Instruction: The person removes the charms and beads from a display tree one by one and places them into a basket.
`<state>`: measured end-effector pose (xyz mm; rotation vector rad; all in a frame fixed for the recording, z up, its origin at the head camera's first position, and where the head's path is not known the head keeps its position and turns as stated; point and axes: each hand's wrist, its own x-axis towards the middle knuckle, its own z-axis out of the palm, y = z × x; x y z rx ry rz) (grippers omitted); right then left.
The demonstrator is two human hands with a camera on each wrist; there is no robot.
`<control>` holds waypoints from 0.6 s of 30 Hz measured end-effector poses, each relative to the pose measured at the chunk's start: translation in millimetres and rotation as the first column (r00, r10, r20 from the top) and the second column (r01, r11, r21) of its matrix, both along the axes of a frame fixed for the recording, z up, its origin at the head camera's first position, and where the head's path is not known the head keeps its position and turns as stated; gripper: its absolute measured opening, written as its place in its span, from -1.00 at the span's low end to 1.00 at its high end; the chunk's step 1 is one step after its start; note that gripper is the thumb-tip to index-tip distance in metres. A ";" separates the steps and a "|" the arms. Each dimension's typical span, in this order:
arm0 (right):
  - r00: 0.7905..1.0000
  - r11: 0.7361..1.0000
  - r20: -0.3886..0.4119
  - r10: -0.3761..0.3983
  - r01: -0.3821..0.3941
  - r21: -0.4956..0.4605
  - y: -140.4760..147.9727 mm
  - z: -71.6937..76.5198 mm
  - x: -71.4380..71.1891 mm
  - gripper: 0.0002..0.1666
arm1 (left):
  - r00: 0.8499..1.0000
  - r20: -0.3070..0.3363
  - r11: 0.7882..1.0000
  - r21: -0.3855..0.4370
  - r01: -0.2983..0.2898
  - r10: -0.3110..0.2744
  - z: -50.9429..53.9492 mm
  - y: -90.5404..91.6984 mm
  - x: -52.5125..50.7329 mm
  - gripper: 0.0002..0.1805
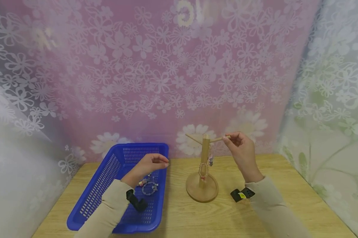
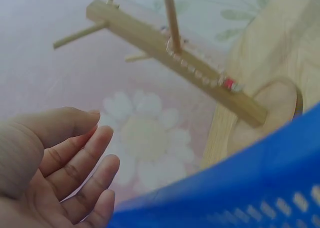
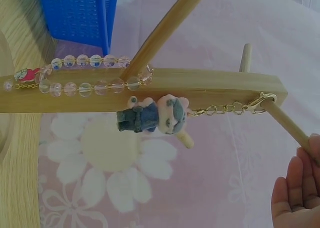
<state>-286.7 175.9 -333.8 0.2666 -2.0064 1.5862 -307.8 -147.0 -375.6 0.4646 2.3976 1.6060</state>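
Observation:
A wooden stand [image 1: 205, 158] with several pegs rises from a round base [image 1: 202, 195]. My right hand [image 1: 242, 152] pinches the tip of its upper right peg [image 1: 220, 139]; in the right wrist view the fingers [image 3: 295, 188] are at that peg's end. A figure charm [image 3: 150, 116] hangs by a gold chain and clasp near that peg's root. Around a lower peg loops a beaded bracelet [image 3: 85, 88] with a red charm. Over the blue basket's right part, my left hand [image 1: 150, 165] holds nothing, its fingers [image 2: 82, 163] loosely bent and apart from the stand.
The blue basket [image 1: 162, 198] stands left of the stand on the wooden table [image 1: 182, 215]. Inside it lie a beaded bracelet [image 1: 149, 188] and other small trinkets [image 1: 142, 182]. Flowered curtains [image 1: 167, 82] close off the back and sides.

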 end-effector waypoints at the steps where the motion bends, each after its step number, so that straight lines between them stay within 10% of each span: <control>1: 1.000 1.000 -0.005 -0.003 0.003 0.002 -1.3 2.0 2.6 -0.74 | 1.000 -0.010 1.000 -0.001 0.002 -0.002 0.3 3.0 0.8 -0.71; 18: 0.999 0.993 -0.023 0.029 -0.032 -0.111 -0.4 -5.5 -2.3 -0.79 | 0.999 -0.047 1.000 0.015 0.011 -0.011 -7.5 41.6 4.3 -0.79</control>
